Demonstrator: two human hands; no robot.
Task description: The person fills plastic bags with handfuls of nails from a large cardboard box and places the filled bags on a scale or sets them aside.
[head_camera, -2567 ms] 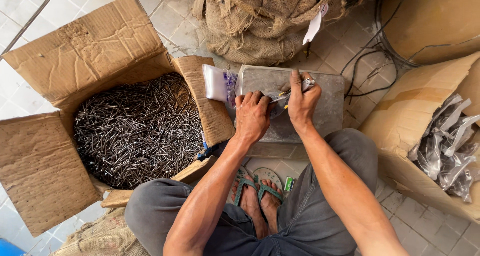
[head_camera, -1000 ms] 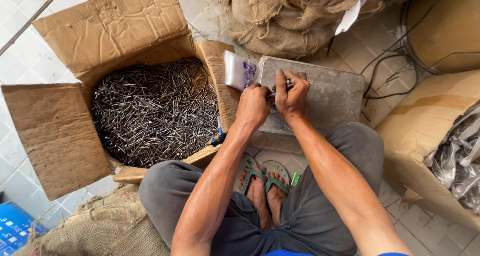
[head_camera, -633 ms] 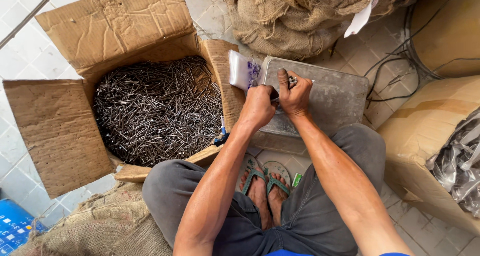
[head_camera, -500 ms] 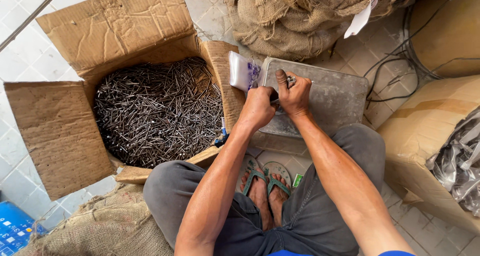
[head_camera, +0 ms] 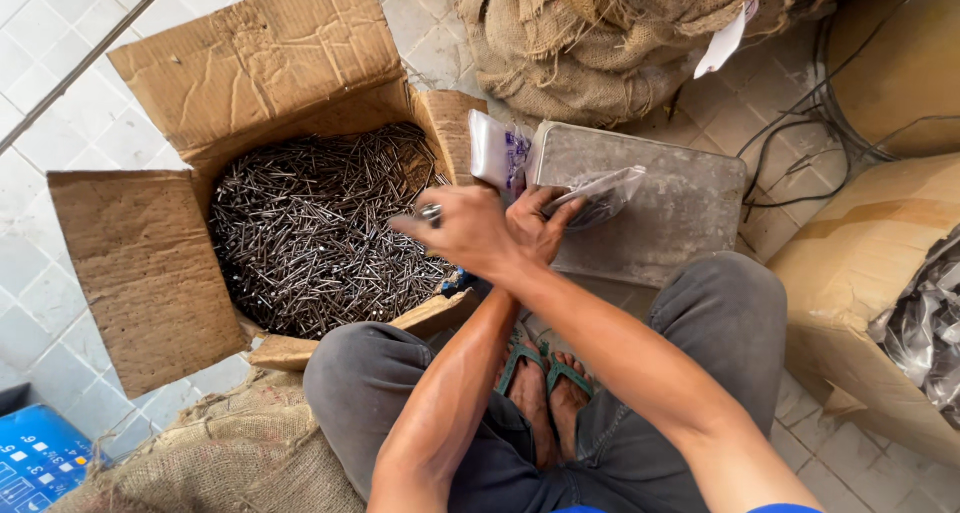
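the person's arms were crossed at the wrists. the right hand (head_camera: 460,231) reached left over the open cardboard box (head_camera: 240,73) of loose steel nails (head_camera: 310,223), fingers pinched on a few nails (head_camera: 430,213) above the heap. the left hand (head_camera: 540,223) lay beneath it, closed on the neck of a small clear plastic bag (head_camera: 600,195) partly filled with nails, which rested on the grey metal scale pan (head_camera: 680,208). a stack of empty plastic bags (head_camera: 497,153) leaned between box and pan. burlap sacks (head_camera: 600,43) lay beyond.
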